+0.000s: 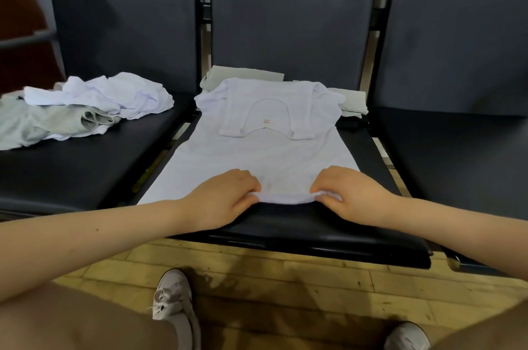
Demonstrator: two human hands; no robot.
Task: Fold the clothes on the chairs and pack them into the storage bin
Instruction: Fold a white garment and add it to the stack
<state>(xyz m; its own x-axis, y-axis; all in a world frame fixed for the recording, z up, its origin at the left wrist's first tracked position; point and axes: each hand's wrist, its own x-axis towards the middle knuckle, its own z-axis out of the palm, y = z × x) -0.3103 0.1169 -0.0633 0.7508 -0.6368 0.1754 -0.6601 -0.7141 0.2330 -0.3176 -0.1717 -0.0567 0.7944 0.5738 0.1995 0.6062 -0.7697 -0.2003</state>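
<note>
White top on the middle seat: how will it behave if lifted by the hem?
Likely floppy: the white top lies flat and its hem bunches where the left hand and right hand pinch it. Probably light, being thin fabric. The folded-in straps may fall open.

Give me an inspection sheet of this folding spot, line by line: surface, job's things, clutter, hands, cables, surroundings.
Surface: middle chair seat, dark padded, front part bare.
Job's things: white shirt lies flat on the middle seat, its top part folded down with the neckline showing; unfolded pile of clothes on the left seat; folded grey garment behind the shirt. Storage bin not in view.
Clutter: nothing seen.
Hands: left hand and right hand each pinch the shirt's near hem.
Cables: nothing seen.
Surroundings: right chair seat beside it; wooden floor; the person's shoes below.
</note>
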